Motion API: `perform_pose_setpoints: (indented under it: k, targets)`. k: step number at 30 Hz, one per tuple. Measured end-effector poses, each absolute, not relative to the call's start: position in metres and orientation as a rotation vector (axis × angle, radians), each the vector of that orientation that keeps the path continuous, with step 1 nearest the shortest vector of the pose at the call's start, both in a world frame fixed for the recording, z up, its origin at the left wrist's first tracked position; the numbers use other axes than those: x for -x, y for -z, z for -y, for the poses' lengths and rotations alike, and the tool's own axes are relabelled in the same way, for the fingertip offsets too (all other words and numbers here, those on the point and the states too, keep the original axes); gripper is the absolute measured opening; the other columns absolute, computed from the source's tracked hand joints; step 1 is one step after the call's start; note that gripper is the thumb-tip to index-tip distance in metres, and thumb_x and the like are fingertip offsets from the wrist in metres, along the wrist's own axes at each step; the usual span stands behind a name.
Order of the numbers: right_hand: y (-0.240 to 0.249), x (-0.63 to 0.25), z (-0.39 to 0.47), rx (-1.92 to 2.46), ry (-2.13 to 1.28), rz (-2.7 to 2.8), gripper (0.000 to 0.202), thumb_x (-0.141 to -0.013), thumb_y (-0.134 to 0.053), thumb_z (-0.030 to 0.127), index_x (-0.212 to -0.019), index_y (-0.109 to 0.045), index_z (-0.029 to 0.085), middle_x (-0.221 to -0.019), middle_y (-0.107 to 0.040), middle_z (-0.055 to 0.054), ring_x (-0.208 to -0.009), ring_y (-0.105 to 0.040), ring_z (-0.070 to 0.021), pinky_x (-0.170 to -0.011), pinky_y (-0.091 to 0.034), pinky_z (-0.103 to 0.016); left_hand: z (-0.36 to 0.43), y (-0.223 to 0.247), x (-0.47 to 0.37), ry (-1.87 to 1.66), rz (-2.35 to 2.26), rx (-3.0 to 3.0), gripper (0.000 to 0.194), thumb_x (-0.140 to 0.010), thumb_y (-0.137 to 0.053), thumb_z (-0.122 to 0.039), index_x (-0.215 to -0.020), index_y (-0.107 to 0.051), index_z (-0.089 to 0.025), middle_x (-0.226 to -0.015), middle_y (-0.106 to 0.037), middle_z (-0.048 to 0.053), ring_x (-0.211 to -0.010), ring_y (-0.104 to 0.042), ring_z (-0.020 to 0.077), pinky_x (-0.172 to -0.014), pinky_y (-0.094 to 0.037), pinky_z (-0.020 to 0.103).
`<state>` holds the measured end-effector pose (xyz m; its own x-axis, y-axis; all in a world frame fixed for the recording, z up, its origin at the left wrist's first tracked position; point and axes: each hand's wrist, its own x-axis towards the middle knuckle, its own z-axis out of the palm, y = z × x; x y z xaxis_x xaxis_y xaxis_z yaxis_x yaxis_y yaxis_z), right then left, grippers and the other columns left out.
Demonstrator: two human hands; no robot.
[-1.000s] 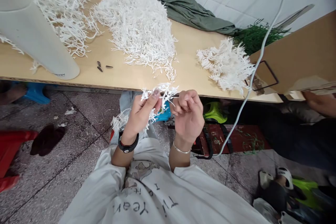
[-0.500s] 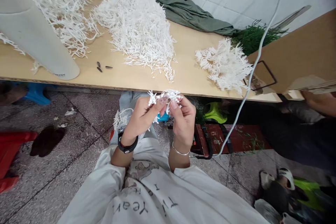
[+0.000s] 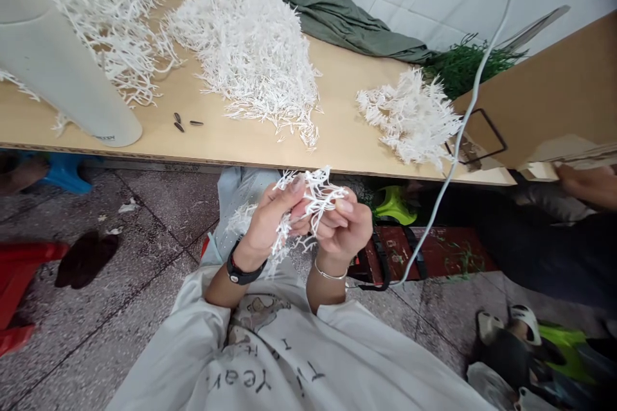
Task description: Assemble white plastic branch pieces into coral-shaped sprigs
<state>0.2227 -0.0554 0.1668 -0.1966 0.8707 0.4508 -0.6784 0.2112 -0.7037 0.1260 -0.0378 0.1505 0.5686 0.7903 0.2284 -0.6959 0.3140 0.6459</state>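
Observation:
Between my hands is a white branching plastic sprig (image 3: pixel 321 196), held just in front of the table edge. My left hand (image 3: pixel 272 215), with a black watch band at the wrist, is closed around a bunch of these sprigs; some strands hang below its fingers. My right hand (image 3: pixel 349 225) pinches the sprig's right side between thumb and fingers. Beyond my hands, a large heap of small white pieces (image 3: pixel 260 45) lies on the table (image 3: pixel 337 151). A smaller white pile (image 3: pixel 409 115) sits to the right.
A pale bottle (image 3: pixel 72 70) stands at the left before another heap of white strands (image 3: pixel 120 32). Three dark seeds (image 3: pixel 178 122) lie nearby. A white cable (image 3: pixel 450 170) hangs across the right side. Another person's arm (image 3: pixel 588 189) shows at far right, beside a cardboard box (image 3: pixel 554 90).
My right hand has moved slightly right and turned, its fingers curling in. More of the white sprig shows between my hands, spread wider. The view has shifted slightly.

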Motion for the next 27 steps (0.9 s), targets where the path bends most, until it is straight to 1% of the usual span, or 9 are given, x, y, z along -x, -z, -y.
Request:
perform_pose_setpoints:
  k: [2, 6, 12, 14, 17, 19, 21, 24, 27]
  targets:
    - [-0.167, -0.222, 0.055, 0.175, -1.449, 1.043, 0.046, -0.081, -0.055, 0.02, -0.051, -0.02, 0.017, -0.039, -0.008, 0.011, -0.028, -0.003, 0.0002, -0.026, -0.01, -0.011, 0.04, -0.151, -0.127, -0.923, -0.107, -0.761, 0.057, -0.082, -0.057, -0.052, -0.051, -0.026, -0.016, -0.042, -0.015, -0.006, -0.031, -0.012, 0.0023, -0.027, -0.014, 0.018]
    - [-0.163, -0.222, 0.056, 0.058, -1.479, 1.026, 0.046, -0.082, -0.055, 0.021, -0.053, -0.02, 0.018, -0.036, -0.009, 0.012, -0.026, -0.003, 0.0008, -0.025, -0.012, -0.011, 0.043, -0.151, -0.127, -0.861, -0.131, -0.763, 0.058, -0.081, -0.054, -0.058, -0.05, -0.027, -0.017, -0.042, -0.016, -0.006, -0.03, -0.014, 0.003, -0.025, -0.019, 0.018]
    - [-0.163, -0.22, 0.057, -0.07, -1.468, 1.03, 0.039, -0.083, -0.049, 0.018, -0.057, -0.022, 0.018, -0.035, -0.011, 0.013, -0.025, -0.003, 0.0013, -0.026, -0.012, -0.011, 0.049, -0.157, -0.129, -0.899, -0.087, -0.647, 0.057, -0.081, -0.059, -0.051, -0.048, -0.027, -0.017, -0.04, -0.018, -0.006, -0.027, -0.016, 0.003, -0.023, -0.021, 0.019]
    - [-0.164, -0.221, 0.059, -0.018, -1.427, 1.083, 0.04, -0.084, -0.05, 0.021, -0.055, -0.022, 0.018, -0.034, -0.011, 0.012, -0.025, -0.005, 0.0005, -0.026, -0.013, -0.012, 0.05, -0.156, -0.129, -0.92, -0.064, -0.65, 0.055, -0.083, -0.058, -0.049, -0.049, -0.028, -0.017, -0.04, -0.021, -0.006, -0.027, -0.018, 0.0032, -0.024, -0.022, 0.019]
    - [-0.161, -0.223, 0.062, 0.273, -1.232, 1.149, 0.048, -0.082, -0.055, 0.03, -0.048, -0.023, 0.017, -0.033, -0.013, 0.009, -0.026, -0.011, -0.0016, -0.028, -0.016, -0.016, 0.051, -0.152, -0.126, -1.031, -0.104, -0.827, 0.052, -0.088, -0.052, -0.047, -0.05, -0.035, -0.016, -0.042, -0.03, -0.003, -0.032, -0.029, 0.0046, -0.031, -0.025, 0.021]
    - [-0.155, -0.226, 0.063, 0.578, -0.992, 1.193, 0.051, -0.081, -0.056, 0.04, -0.045, -0.029, 0.016, -0.035, -0.023, 0.006, -0.031, -0.022, -0.0047, -0.033, -0.019, -0.02, 0.05, -0.149, -0.123, -1.156, -0.203, -0.988, 0.05, -0.09, -0.049, -0.043, -0.05, -0.04, -0.015, -0.044, -0.036, -0.001, -0.039, -0.036, 0.0061, -0.038, -0.027, 0.023]
    - [-0.149, -0.228, 0.064, 0.831, -0.762, 1.206, 0.05, -0.083, -0.052, 0.052, -0.049, -0.039, 0.018, -0.043, -0.034, 0.002, -0.04, -0.031, -0.0085, -0.041, -0.022, -0.024, 0.048, -0.147, -0.12, -1.226, -0.289, -1.071, 0.048, -0.092, -0.047, -0.041, -0.051, -0.042, -0.016, -0.047, -0.039, -0.001, -0.043, -0.037, 0.0072, -0.042, -0.029, 0.026]
    - [-0.147, -0.231, 0.061, 0.958, -0.568, 1.139, 0.047, -0.086, -0.044, 0.06, -0.062, -0.05, 0.02, -0.052, -0.034, 0.001, -0.048, -0.029, -0.0108, -0.047, -0.022, -0.027, 0.045, -0.147, -0.116, -1.204, -0.34, -1.095, 0.047, -0.092, -0.046, -0.041, -0.052, -0.043, -0.016, -0.047, -0.038, -0.001, -0.043, -0.036, 0.0074, -0.044, -0.029, 0.026]
    - [-0.154, -0.233, 0.058, 0.937, -0.419, 1.168, 0.042, -0.083, -0.049, 0.062, -0.081, -0.061, 0.022, -0.058, -0.033, 0.001, -0.05, -0.027, -0.0111, -0.048, -0.021, -0.026, 0.043, -0.149, -0.112, -1.171, -0.406, -1.18, 0.046, -0.092, -0.047, -0.038, -0.052, -0.046, -0.015, -0.048, -0.041, -0.001, -0.044, -0.037, 0.0065, -0.044, -0.028, 0.025]
